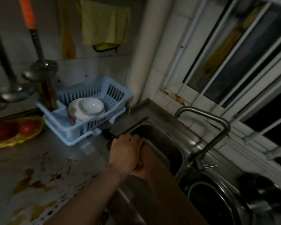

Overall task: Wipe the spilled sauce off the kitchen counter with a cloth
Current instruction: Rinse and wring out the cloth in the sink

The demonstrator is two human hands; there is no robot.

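sauce [32, 181] smears the steel counter [10, 161] — dim kitchen, sink [162, 140] alongside.

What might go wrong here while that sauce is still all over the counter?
The sauce lies unwiped, close under the left forearm, so it could smear onto the arm. Both hands, left and right, reach over the sink with no cloth visibly held. The yellow cloth hangs high behind the dish rack, which a reach might knock.

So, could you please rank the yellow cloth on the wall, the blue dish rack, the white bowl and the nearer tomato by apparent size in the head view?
1. yellow cloth and blue dish rack: look similar, so unranked.
2. white bowl.
3. tomato, slightly smaller than the bowl.
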